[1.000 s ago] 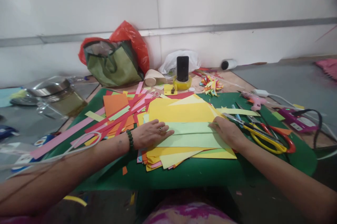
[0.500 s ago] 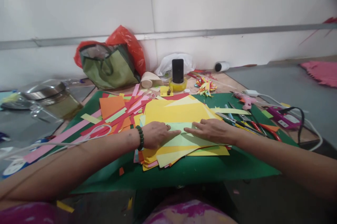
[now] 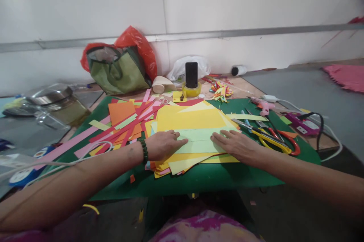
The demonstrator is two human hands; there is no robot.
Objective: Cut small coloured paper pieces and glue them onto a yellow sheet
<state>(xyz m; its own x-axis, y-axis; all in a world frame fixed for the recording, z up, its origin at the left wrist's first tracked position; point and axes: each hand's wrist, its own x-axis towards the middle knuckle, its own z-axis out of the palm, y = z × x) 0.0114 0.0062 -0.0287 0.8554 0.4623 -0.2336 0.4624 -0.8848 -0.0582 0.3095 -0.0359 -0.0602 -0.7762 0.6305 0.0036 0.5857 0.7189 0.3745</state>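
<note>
- Pale green sheet (image 3: 199,144): lies crosswise on the paper stack, between and beneath the two hands. A line runs along its length; whether this is a crease or an edge cannot be told.
- Left hand (image 3: 162,145): rests palm down on the left end of the pale green sheet. The thumb points inward along the sheet; the other fingers lie together. The hand presses from above; whether any fingertip pinches the paper cannot be told. A dark beaded bracelet (image 3: 144,151) encircles the wrist.
- Right hand (image 3: 234,144): rests palm down on the right part of the pale green sheet, fingers extended and slightly spread. The grip is wide, with no object enclosed. The two hands are apart.
- Yellow sheet (image 3: 187,119): shows beyond the far edge of the pale green sheet, on the same stack.
- Green mat (image 3: 216,179): supports the stack and the surrounding items.
- Left area of mat: holds loose paper strips (image 3: 123,133) in red, pink and orange, overlapping one another.
- Right area of mat: holds yellow-handled scissors (image 3: 274,141), red-handled scissors (image 3: 295,147) and a pink glue gun (image 3: 265,108).
- Beyond the mat: a dark phone (image 3: 191,74) stands upright at a yellow tape roll (image 3: 192,90); a green bag (image 3: 118,75) stands farther left.
</note>
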